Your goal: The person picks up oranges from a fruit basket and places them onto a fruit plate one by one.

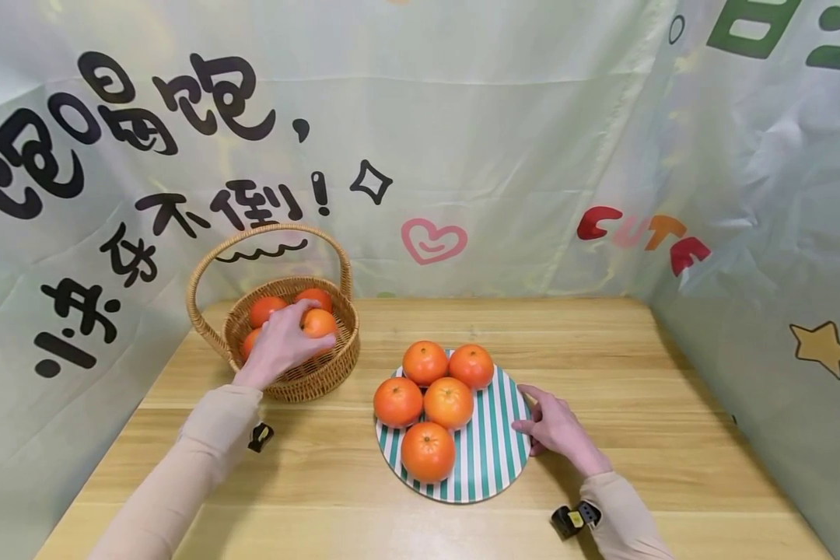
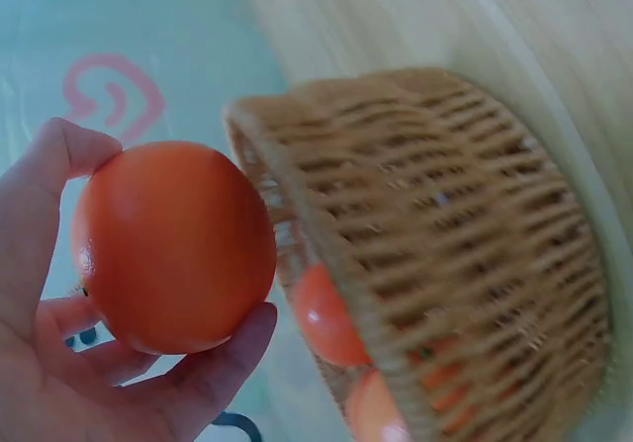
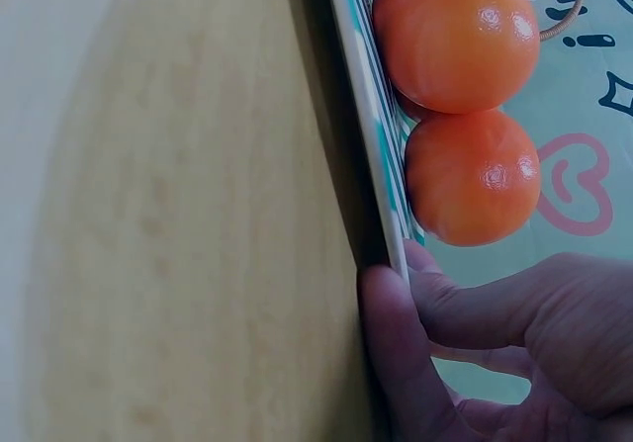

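Note:
My left hand (image 1: pixel 285 342) is over the wicker basket (image 1: pixel 311 386), gripping an orange (image 1: pixel 319 323) between thumb and fingers. In the left wrist view that orange (image 2: pixel 176 247) is held beside the basket's rim, with other oranges (image 2: pixel 329 313) inside the basket. On the right, my right hand (image 1: pixel 558 424) pinches the edge of a round green-and-white striped plate (image 1: pixel 493 443). Several oranges (image 1: pixel 428 452) sit on the plate's left and back parts. The right wrist view shows thumb and fingers (image 3: pixel 391 299) on either side of the plate's rim (image 3: pixel 381 145).
A tall handle (image 1: pixel 197 280) arches over the basket at the table's back left. The plate stands near the middle of the wooden table (image 1: pixel 602 342). Printed cloth (image 1: pixel 518 155) hangs behind and at both sides. Small black devices (image 1: pixel 567 521) are on both wrists.

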`<state>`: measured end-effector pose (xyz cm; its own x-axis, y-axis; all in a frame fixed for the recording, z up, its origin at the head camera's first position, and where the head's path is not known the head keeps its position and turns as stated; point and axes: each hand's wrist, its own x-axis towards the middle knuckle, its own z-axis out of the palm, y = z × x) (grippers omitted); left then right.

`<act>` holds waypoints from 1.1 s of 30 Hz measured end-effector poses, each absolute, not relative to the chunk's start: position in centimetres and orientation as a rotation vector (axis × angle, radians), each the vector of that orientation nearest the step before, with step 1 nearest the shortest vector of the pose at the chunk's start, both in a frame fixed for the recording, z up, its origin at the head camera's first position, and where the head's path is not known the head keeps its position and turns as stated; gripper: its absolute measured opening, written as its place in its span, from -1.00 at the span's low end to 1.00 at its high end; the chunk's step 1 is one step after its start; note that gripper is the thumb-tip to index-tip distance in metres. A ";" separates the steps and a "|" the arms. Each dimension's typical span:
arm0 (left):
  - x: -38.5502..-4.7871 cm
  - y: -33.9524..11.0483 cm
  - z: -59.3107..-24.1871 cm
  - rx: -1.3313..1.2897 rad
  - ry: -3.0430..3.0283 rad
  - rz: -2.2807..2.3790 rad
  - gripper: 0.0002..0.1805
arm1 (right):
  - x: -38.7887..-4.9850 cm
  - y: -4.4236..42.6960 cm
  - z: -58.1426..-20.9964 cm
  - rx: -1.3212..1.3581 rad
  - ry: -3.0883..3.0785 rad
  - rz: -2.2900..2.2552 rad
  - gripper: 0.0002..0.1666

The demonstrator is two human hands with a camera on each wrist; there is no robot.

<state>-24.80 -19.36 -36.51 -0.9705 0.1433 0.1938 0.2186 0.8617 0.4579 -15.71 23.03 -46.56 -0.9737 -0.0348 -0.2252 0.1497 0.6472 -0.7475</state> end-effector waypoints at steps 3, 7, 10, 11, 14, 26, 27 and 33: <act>-24.5 -18.5 -36.1 -0.327 -2.853 -0.753 -0.28 | -15.7 23.1 -46.6 0.096 2.645 -1.232 -0.16; -24.1 -17.2 -35.5 -0.389 -2.827 -0.751 -0.26 | -15.6 23.1 -46.6 0.107 2.639 -1.227 -0.15; -23.7 -16.3 -35.2 -0.429 -2.818 -0.738 -0.28 | -15.7 23.1 -46.6 0.117 2.637 -1.222 -0.15; -23.5 -16.0 -35.1 -0.439 -2.815 -0.733 -0.29 | -15.7 23.1 -46.6 0.115 2.639 -1.222 -0.15; -23.1 -15.2 -34.8 -0.475 -2.804 -0.711 -0.31 | -15.7 23.1 -46.6 0.111 2.643 -1.220 -0.15; -21.6 -12.1 -34.4 -0.641 -2.755 -0.741 -0.34 | -15.8 23.0 -46.7 0.127 2.642 -1.218 -0.14; -21.5 -11.9 -34.3 -0.650 -2.755 -0.745 -0.34 | -15.8 23.1 -46.7 0.119 2.645 -1.218 -0.14; -20.4 -10.5 -34.3 -0.748 -2.754 -0.757 -0.33 | -15.7 23.0 -46.6 0.109 2.646 -1.230 -0.14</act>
<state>-20.40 -10.55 -34.34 -0.8550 0.4202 0.3039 0.5165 0.7425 0.4265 -15.73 23.03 -46.62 -0.9728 -0.0257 -0.2301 0.1593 0.6470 -0.7457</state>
